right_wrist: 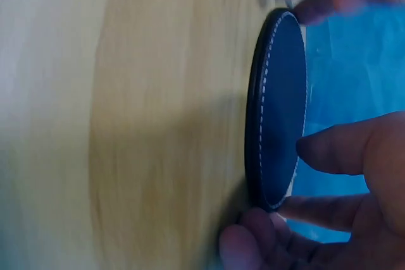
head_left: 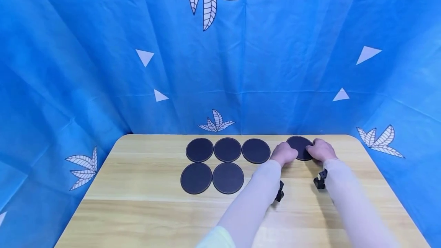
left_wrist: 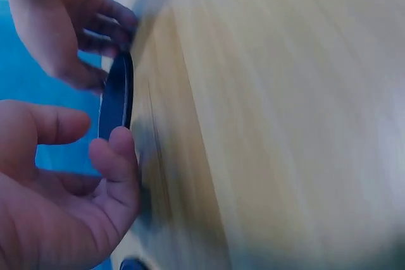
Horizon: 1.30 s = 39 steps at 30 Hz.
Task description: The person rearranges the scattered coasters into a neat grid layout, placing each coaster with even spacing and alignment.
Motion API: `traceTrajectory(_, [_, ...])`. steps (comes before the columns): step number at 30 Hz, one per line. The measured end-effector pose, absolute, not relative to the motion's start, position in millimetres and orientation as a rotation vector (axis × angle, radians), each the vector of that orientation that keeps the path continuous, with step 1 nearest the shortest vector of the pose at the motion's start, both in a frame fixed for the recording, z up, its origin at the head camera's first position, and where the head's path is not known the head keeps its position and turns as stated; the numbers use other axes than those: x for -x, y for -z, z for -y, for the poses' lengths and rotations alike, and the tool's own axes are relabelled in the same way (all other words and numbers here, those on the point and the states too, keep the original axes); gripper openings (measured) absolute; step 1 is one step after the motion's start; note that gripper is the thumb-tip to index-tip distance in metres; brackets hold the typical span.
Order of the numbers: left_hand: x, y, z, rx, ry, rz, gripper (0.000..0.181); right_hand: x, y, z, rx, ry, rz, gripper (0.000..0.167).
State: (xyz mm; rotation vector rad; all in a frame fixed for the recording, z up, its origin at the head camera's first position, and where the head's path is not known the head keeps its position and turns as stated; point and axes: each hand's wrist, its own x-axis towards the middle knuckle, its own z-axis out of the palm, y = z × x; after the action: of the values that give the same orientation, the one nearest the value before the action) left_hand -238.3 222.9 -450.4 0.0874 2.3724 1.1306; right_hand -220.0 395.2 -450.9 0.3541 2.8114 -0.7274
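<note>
A round black coaster (head_left: 299, 145) with pale stitching lies near the table's back edge, right of centre, between both hands. My right hand (head_left: 322, 150) pinches its right side; in the right wrist view the thumb (right_wrist: 323, 150) is on the top face and fingers are at the rim. On the coaster's left side, my left hand (head_left: 284, 154) has its fingertips close to the rim, with the thumb (left_wrist: 63, 124) held apart from it in the left wrist view. The coaster's edge (right_wrist: 253, 118) looks layered; whether it is more than one, I cannot tell.
Several more black coasters lie flat to the left in two rows, three at the back, such as this coaster (head_left: 256, 150), and two in front, such as this coaster (head_left: 228, 178). The wooden table (head_left: 144, 217) meets a blue patterned curtain (head_left: 275, 68) behind.
</note>
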Motion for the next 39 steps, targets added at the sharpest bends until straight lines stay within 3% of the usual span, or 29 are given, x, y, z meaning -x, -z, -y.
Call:
traceTrajectory(4, [239.2, 450.7, -225.6, 0.044, -1.347, -2.214, 0.013, 221.4, 452.9, -388.9, -0.407, 0.789, -2.787, 0.035])
traceTrajectory(11, [234.3, 451.9, -223.7, 0.167, -1.583, -2.042, 0.052, 214.9, 456.4, -391.0, -0.541, 1.117, -2.651, 0.032])
traceTrajectory(16, [229.2, 455.8, -226.2, 0.052, -1.35, -2.354, 0.048, 208.4, 457.9, -393.7, -0.64, 1.335, -2.568, 0.03])
traceTrajectory(22, [230.1, 464.2, -227.1, 0.074, -1.441, -2.281, 0.034, 200.7, 459.7, -394.9, -0.691, 1.604, -2.439, 0.031])
traceTrajectory(39, [226.3, 474.0, -227.3, 0.064, -1.568, -2.199, 0.033, 175.9, 455.2, -398.7, -0.744, 1.828, -2.293, 0.028])
